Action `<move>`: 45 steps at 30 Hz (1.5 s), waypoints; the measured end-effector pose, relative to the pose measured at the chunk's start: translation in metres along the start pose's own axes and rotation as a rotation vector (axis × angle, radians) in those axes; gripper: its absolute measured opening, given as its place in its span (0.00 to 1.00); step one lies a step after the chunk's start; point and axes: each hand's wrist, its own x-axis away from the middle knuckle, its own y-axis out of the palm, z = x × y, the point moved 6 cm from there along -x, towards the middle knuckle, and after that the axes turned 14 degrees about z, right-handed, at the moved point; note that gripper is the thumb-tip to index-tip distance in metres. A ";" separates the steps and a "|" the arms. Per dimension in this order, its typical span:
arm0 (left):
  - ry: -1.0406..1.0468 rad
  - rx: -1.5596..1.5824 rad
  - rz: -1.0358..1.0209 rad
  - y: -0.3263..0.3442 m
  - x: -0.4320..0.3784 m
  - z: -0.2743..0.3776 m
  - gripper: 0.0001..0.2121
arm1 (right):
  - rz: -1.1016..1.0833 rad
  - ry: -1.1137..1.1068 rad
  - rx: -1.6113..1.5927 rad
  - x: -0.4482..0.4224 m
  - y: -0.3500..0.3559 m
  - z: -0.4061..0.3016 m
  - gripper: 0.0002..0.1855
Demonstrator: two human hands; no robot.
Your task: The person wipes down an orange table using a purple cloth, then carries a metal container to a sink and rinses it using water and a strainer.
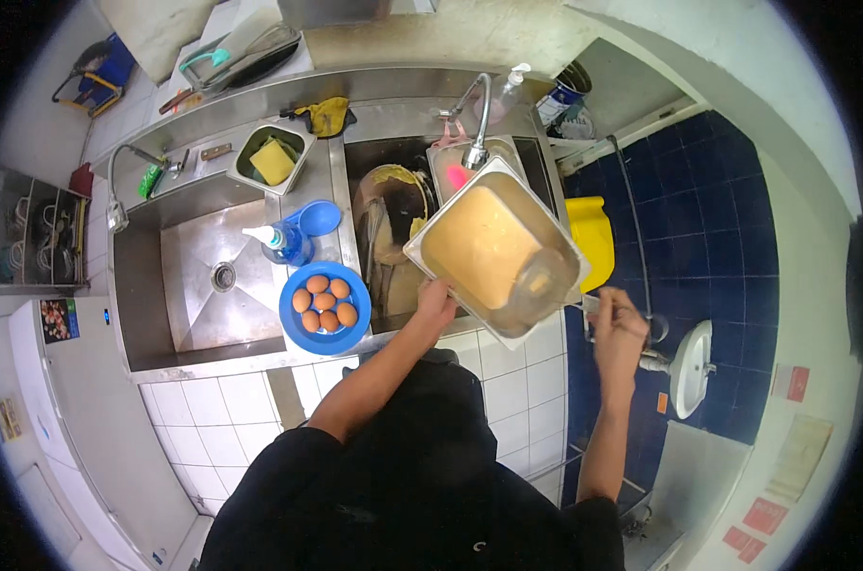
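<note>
My left hand [436,305] grips the near left edge of a deep rectangular metal pan [431,260] that is tilted over the right sink basin. Pale orange-yellow liquid [485,235] lies inside it. A blurred, rounded tool head [543,280], perhaps a strainer or a whisk, dips into the liquid. Its handle runs to my right hand [619,325], closed round it at the pan's right. Left of the pan, several brown eggs [324,301] rest in a blue plastic bowl [291,330] on the sink's ledge.
The right basin holds a soiled round pot [389,171], a wire whisk [376,214] and another metal pan [438,153] under a faucet [476,153]. A blue pump bottle [289,246] and a metal container with a yellow sponge [272,163] stand left. Right of the pan is a yellow plastic object [594,243].
</note>
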 end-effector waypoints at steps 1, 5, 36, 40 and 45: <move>0.105 0.024 -0.033 -0.002 0.001 0.008 0.20 | -0.004 -0.208 0.147 0.013 0.003 -0.014 0.11; 0.065 0.004 0.014 -0.013 0.006 0.012 0.21 | 0.216 -0.054 -0.139 0.052 0.036 0.007 0.08; -0.358 -0.187 0.148 0.004 0.015 0.036 0.22 | 0.159 0.490 -0.315 0.059 0.085 0.143 0.13; -0.462 -0.135 0.191 -0.002 0.012 0.029 0.24 | 0.403 0.403 -0.044 0.057 0.107 0.159 0.14; -0.414 -0.094 0.175 0.000 0.000 0.045 0.24 | 0.149 0.821 -0.600 0.047 0.179 0.176 0.07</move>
